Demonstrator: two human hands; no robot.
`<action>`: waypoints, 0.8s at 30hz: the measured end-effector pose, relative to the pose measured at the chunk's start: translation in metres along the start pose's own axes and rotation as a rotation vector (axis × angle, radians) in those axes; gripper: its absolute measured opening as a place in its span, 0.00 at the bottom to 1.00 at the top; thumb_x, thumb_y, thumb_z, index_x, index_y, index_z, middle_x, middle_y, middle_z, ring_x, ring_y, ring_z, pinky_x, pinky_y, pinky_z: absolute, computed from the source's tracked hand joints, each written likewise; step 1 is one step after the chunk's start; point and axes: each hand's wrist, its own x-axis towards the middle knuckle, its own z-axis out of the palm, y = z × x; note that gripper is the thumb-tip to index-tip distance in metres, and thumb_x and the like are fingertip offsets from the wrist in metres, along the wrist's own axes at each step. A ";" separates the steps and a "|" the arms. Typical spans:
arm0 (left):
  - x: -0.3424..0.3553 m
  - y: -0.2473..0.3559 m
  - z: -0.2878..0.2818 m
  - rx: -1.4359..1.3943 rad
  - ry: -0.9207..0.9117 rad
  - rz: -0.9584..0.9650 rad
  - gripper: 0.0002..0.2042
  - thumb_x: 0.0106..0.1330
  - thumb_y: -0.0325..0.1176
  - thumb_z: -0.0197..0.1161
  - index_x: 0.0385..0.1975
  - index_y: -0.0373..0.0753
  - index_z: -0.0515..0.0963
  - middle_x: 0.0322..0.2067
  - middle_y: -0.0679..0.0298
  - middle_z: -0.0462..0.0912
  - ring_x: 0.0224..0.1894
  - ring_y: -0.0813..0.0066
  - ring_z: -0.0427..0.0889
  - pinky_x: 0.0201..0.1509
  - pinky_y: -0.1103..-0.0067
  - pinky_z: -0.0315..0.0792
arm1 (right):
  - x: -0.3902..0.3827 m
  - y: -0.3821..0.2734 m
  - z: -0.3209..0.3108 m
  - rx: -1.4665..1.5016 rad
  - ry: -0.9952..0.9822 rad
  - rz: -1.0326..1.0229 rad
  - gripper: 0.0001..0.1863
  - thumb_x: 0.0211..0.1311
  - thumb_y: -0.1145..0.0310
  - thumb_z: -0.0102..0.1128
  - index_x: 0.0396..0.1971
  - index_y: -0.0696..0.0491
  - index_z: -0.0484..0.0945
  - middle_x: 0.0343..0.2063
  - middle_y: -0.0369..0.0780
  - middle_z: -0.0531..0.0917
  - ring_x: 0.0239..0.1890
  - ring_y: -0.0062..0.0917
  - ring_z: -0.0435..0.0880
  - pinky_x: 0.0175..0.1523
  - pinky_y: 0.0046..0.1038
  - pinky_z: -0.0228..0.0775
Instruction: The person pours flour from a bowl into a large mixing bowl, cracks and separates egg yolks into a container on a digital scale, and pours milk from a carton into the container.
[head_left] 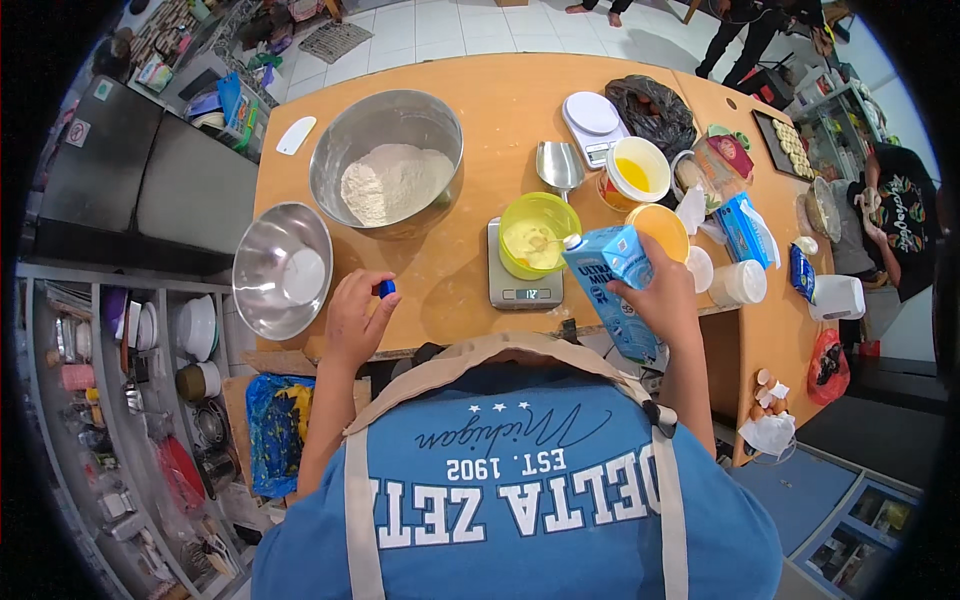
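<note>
My right hand (662, 292) is wrapped round a blue milk carton (610, 285), tilted to the left with its spout at the rim of a yellow-green bowl (570, 228). A thin stream seems to run from the spout into the bowl. Pale yellow stuff (530, 243) lies inside. Under the bowl is a kitchen scale (512, 297) with its display lit. Between the fingertips of my left hand (352, 318) is a small blue cap (387, 288), held over the table's near edge.
A large steel bowl of flour (330, 170) and a smaller steel bowl (262, 270) stand left. Rightward are a scoop (560, 165), a white scale (593, 115), tubs (640, 175), a jar (738, 283) and eggshells (768, 395). Another person (895, 220) works at the far right.
</note>
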 end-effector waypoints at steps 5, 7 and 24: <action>0.000 -0.003 0.002 -0.009 0.006 0.006 0.13 0.63 0.39 0.61 0.39 0.35 0.76 0.31 0.57 0.77 0.35 0.60 0.77 0.40 0.70 0.71 | 0.001 0.010 0.008 0.073 0.147 -0.088 0.40 0.38 0.60 0.78 0.55 0.55 0.71 0.36 0.51 0.83 0.41 0.45 0.83 0.45 0.39 0.74; 0.001 -0.003 0.001 -0.002 -0.008 0.014 0.13 0.63 0.39 0.62 0.39 0.35 0.76 0.31 0.56 0.77 0.35 0.60 0.78 0.41 0.70 0.71 | 0.002 0.010 0.009 0.079 0.150 -0.093 0.41 0.38 0.60 0.78 0.55 0.55 0.71 0.37 0.51 0.83 0.41 0.45 0.83 0.45 0.39 0.74; 0.005 -0.003 0.002 0.009 -0.013 0.001 0.13 0.63 0.39 0.62 0.39 0.35 0.76 0.32 0.56 0.78 0.35 0.60 0.77 0.42 0.70 0.71 | 0.004 0.000 0.003 -0.027 -0.077 0.002 0.41 0.39 0.60 0.77 0.58 0.52 0.71 0.35 0.50 0.83 0.40 0.44 0.83 0.45 0.41 0.73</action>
